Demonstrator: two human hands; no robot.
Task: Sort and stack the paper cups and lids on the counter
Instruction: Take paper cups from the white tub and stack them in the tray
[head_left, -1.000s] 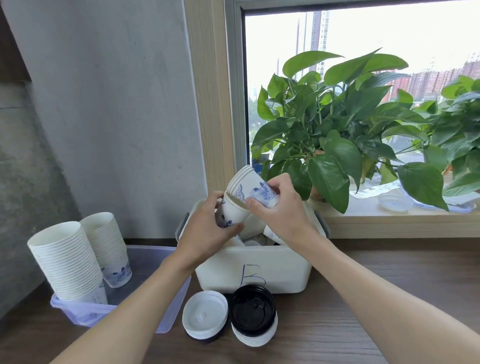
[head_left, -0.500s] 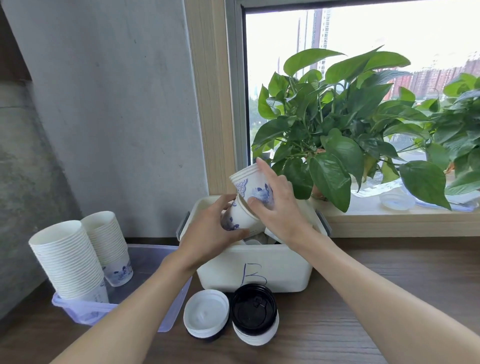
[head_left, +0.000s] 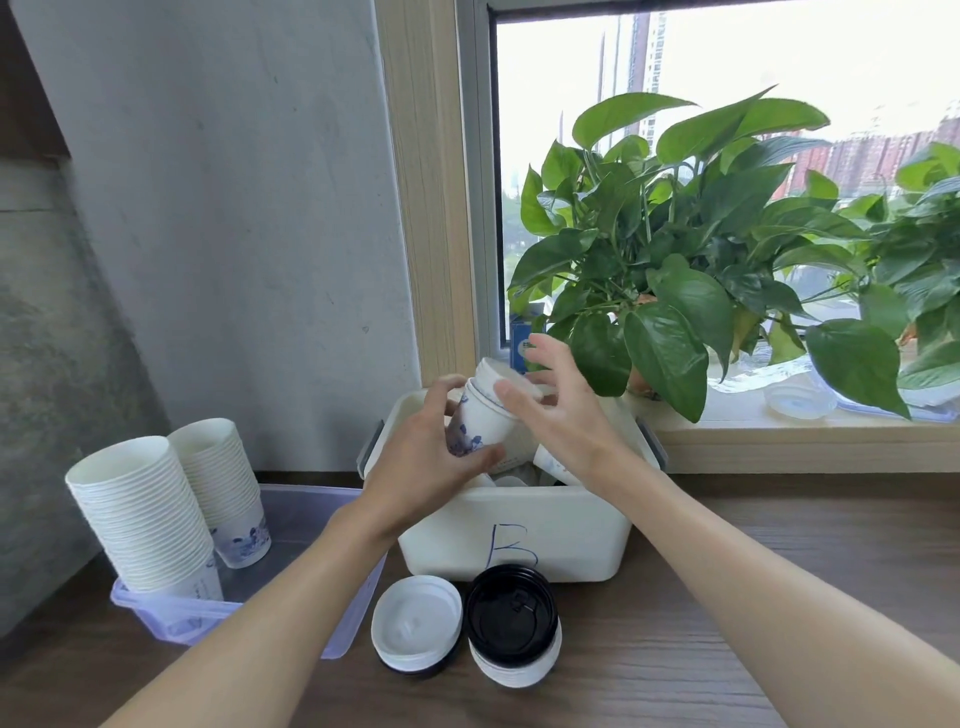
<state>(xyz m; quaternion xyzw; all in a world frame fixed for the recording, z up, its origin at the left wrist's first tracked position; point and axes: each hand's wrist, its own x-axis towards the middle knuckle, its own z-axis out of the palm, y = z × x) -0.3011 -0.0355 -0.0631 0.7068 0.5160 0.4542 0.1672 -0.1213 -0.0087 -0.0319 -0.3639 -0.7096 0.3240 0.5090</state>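
Above the white bin (head_left: 519, 540) at the bench's (head_left: 779, 597) back edge, the left hand (head_left: 431, 457) grips the nested cups (head_left: 480, 415), tilted mouth-up toward the right hand (head_left: 561, 410), whose fingers (head_left: 553, 358) are spread and empty just beside the rim.

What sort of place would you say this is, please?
Probably a café or office pantry beside a high window: a wooden counter, stacked paper cups and lids, a plant on the sill, towers outside.
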